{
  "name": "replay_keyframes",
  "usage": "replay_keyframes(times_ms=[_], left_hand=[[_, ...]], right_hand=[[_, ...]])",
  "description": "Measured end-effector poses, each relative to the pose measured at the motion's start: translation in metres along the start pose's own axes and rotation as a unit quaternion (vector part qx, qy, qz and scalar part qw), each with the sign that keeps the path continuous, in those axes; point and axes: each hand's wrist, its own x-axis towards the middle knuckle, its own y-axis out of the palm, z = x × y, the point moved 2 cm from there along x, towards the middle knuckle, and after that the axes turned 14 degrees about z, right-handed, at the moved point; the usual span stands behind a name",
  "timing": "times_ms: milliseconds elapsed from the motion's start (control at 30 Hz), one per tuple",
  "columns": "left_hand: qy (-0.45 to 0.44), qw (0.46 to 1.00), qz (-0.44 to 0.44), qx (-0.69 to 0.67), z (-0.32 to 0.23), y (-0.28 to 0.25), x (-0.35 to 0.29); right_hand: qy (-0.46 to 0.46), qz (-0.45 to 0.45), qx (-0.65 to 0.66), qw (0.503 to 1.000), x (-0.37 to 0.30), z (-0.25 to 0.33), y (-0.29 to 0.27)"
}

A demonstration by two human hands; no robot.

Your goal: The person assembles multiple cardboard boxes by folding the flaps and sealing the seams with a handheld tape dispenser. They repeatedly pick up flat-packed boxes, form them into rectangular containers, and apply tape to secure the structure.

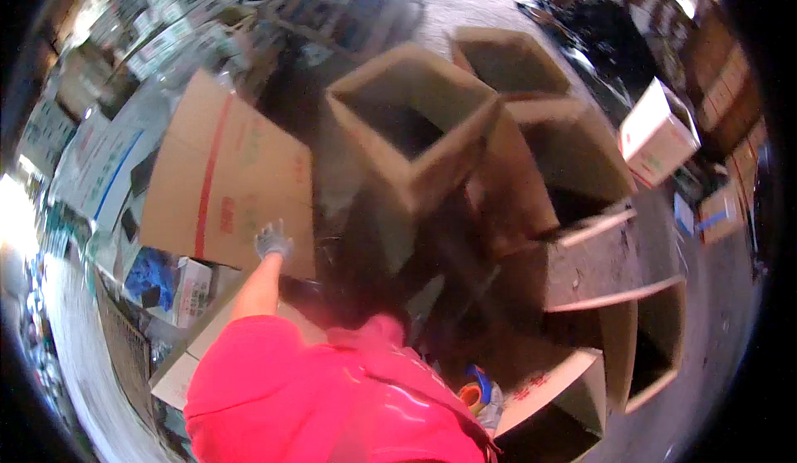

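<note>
My left hand [272,240], in a pale grey glove, lies with fingers spread against a large flat brown cardboard box [266,160] marked with a red stripe. The cardboard stands tilted on my left. Low on the right, my right hand [492,411], also gloved, is closed on a tape dispenser [474,391] with a blue frame and an orange-brown roll. Its fingers are partly hidden by my red shirt. Beside that hand is an open cardboard box [554,390] with red print on its flap.
Several open-topped brown boxes stand ahead and right, among them a tall box [411,122] and another box [573,160]. A white box [660,135] and black plastic sheeting [606,39] are farther right. Stacked cartons [166,14] fill the far left.
</note>
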Motion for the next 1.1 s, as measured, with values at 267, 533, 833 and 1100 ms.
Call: replay_keyframes(times_ms=[267, 533, 833, 1100], left_hand=[[-0.213, 0.971, -0.063, -0.094, 0.157, -0.126, 0.082], [-0.393, 0.9, -0.035, -0.186, 0.411, -0.079, 0.148], [-0.413, 0.894, -0.053, -0.166, 0.395, -0.094, 0.107], [-0.126, 0.975, -0.14, -0.12, 0.372, -0.094, 0.111]], right_hand=[[0.045, 0.045, -0.022, 0.998, 0.089, 0.085, 0.131], [0.064, 0.056, -0.081, 0.993, 0.146, 0.157, 0.209], [0.058, 0.071, -0.112, 0.99, 0.174, 0.178, 0.246], [0.036, 0.102, -0.076, 0.991, 0.195, 0.149, 0.268]])
